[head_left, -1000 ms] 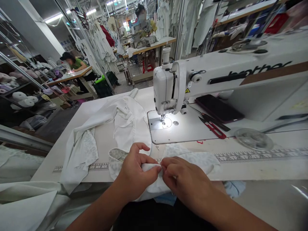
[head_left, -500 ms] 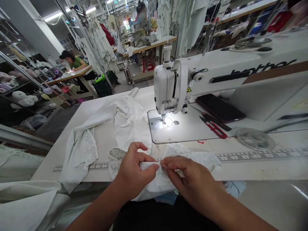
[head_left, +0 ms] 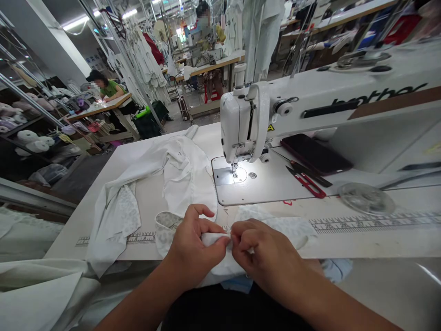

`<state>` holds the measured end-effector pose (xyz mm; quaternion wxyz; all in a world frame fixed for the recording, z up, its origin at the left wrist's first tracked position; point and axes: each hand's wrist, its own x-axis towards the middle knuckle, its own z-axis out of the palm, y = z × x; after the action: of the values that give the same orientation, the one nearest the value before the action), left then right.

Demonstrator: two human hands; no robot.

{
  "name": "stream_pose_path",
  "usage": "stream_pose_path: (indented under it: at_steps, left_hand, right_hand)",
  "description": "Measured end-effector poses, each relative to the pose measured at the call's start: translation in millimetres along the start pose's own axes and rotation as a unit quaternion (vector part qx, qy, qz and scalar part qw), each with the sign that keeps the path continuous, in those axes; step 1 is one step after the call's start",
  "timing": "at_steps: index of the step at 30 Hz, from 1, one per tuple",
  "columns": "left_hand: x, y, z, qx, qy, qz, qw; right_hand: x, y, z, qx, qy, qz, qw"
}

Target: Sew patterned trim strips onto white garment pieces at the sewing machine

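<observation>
A white patterned fabric piece (head_left: 292, 227) lies across the front edge of the sewing table (head_left: 361, 243). My left hand (head_left: 193, 243) pinches a folded edge of it between thumb and fingers. My right hand (head_left: 265, 257) pinches the same fold right beside the left, fingertips almost touching. A larger white garment (head_left: 172, 174) is spread on the table to the left. The white sewing machine (head_left: 310, 110) stands behind my hands, its needle over the lit plate (head_left: 234, 177).
Red-handled thread snips (head_left: 306, 181) and a dark phone (head_left: 315, 154) lie on the machine bed. A clear disc (head_left: 365, 197) rests to the right. A ruler strip (head_left: 361, 222) runs along the table. Other people work at tables far behind. More cloth hangs at lower left.
My right hand's fingers have curled in tighter on the fold and shifted slightly. The left hand and the fabric have stayed nearly in place.
</observation>
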<state>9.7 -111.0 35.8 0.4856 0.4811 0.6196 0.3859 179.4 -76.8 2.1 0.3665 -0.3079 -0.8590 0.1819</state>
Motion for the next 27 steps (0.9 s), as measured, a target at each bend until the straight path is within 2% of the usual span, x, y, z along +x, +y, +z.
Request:
stream_pose_path:
  at_steps: [7,10,15,17,23,27]
  left_hand:
    - [0.5,4.7,-1.4,-0.041,0.017,0.000,0.999]
    - [0.9,4.1,-1.5,-0.032,0.018,0.000,0.999]
    - [1.1,1.5,-1.8,-0.007,0.040,-0.001,0.999]
    - [1.0,0.0,-2.4,0.017,0.042,0.004,0.999]
    - [-1.6,-2.5,-0.3,0.072,0.037,0.040,0.996]
    - [-3.2,-0.2,-0.9,0.054,0.006,0.031,0.998]
  right_hand:
    - [4.9,-1.0,-6.9,0.068,0.108,0.076,0.989]
    - [-2.0,0.6,-7.0,0.093,0.098,0.093,0.987]
    - [-9.4,6.3,-16.1,0.113,0.046,0.136,0.983]
    - [-8.5,6.8,-23.2,0.085,0.044,0.122,0.988]
    - [-2.5,-1.6,-29.5,-0.043,-0.009,-0.001,0.999]
    - [3.1,-3.0,-24.5,-0.030,0.011,-0.033,0.999]
